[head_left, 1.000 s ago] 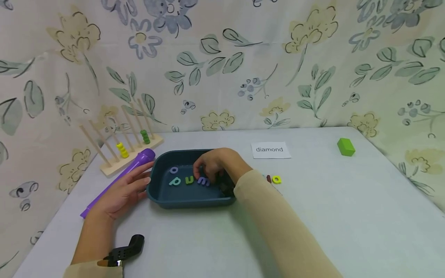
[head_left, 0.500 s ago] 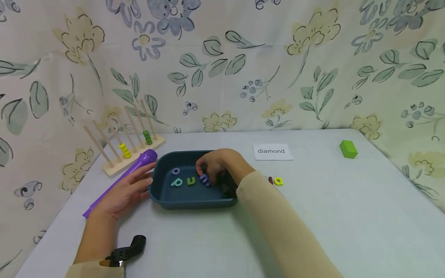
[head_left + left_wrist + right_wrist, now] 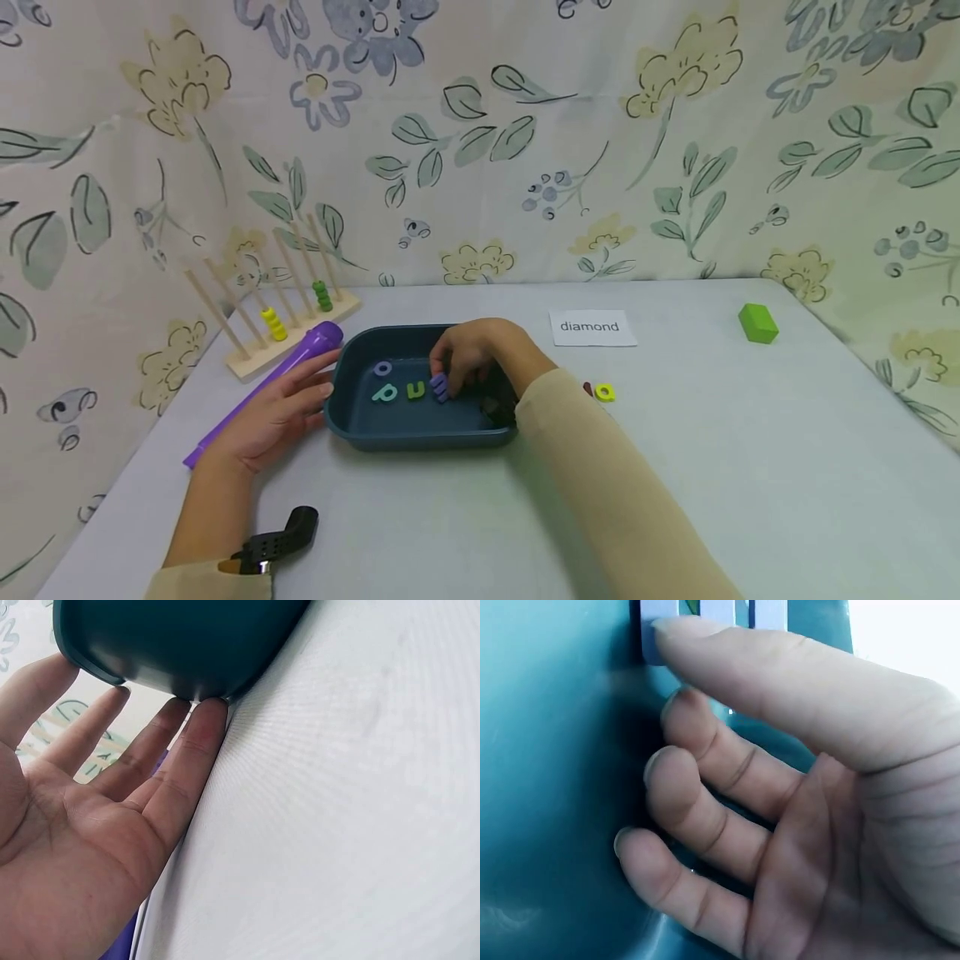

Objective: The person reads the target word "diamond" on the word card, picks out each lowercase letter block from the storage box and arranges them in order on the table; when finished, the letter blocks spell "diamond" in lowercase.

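Note:
In the head view a dark teal tray [image 3: 420, 443] sits on the table. Inside its right half, my right hand [image 3: 476, 350] pinches a purple letter m [image 3: 439, 388], which is tilted. The right wrist view shows the thumb lying across the purple letter m [image 3: 769, 613], the other fingers curled beneath. Left of it in the tray lie a green u-shaped letter [image 3: 416, 390], a light teal p-shaped letter [image 3: 386, 392] and a purple o [image 3: 382, 368]. Straight fingertips of my left hand [image 3: 97, 810] touch the tray's outer wall [image 3: 180, 645] at its left end.
Behind my left hand lies a purple stick [image 3: 322, 336], with a wooden peg stand [image 3: 266, 358] carrying yellow and green beads beyond. A card reading "diamond" [image 3: 594, 328], a yellow letter [image 3: 604, 392], a dark red piece [image 3: 588, 388] and a green block [image 3: 758, 323] are to the right.
The purple m, flat in the tray a second ago, has turned and tilted up in my right fingers. My left hand stays at the tray; the head view has shifted slightly.

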`<state>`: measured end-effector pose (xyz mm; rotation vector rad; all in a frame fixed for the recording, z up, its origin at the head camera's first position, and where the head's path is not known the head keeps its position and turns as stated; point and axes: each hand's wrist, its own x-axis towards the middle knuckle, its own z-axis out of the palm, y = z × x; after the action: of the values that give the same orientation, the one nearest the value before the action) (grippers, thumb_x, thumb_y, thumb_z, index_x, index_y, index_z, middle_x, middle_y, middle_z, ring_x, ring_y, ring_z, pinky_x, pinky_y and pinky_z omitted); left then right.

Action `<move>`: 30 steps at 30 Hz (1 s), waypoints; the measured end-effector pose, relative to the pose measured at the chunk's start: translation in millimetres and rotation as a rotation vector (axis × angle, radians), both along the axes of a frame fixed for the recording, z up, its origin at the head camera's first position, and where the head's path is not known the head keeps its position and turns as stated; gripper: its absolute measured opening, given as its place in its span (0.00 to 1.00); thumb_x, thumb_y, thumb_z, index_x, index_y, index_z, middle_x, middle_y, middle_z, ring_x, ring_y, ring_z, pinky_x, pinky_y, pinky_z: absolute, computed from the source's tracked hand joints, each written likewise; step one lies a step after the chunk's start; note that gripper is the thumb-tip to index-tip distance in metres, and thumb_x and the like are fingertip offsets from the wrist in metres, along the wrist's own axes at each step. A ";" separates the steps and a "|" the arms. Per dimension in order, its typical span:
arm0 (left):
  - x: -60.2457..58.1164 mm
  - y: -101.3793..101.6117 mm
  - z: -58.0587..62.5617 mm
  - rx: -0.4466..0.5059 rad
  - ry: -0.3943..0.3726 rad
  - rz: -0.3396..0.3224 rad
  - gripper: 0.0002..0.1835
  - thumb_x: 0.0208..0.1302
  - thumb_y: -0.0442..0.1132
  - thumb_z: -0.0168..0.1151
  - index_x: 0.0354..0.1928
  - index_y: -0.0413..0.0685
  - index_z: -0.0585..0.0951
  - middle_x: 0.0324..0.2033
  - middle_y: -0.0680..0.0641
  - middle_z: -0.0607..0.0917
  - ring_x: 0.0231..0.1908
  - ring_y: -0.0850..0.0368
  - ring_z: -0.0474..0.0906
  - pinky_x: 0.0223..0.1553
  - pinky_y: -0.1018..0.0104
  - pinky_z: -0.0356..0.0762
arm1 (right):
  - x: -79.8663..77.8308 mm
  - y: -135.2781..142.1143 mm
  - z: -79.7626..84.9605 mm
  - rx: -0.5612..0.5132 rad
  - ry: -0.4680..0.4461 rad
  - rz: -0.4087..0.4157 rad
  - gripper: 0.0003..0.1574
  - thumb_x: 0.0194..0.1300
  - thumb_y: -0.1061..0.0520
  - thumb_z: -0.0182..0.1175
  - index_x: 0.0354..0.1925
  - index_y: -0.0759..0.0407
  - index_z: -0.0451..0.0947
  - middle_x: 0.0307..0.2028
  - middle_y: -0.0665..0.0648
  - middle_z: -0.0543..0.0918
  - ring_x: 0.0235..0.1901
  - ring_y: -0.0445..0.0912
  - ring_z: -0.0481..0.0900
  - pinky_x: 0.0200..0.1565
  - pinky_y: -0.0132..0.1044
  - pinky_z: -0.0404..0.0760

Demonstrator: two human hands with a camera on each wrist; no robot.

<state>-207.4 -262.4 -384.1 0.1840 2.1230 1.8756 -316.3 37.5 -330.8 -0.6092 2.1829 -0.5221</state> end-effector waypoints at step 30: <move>1.5 2.0 1.2 -0.008 0.005 0.016 0.34 0.78 0.48 0.57 0.81 0.59 0.60 0.78 0.38 0.59 0.60 0.67 0.76 0.57 0.67 0.80 | -2.7 7.9 8.4 -0.432 -0.341 -0.058 0.08 0.70 0.60 0.62 0.47 0.61 0.81 0.43 0.62 0.91 0.39 0.50 0.91 0.49 0.45 0.89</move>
<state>-205.9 -260.3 -382.9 0.1706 2.1416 1.8767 -318.9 45.4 -322.3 -0.6287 1.7772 -1.0629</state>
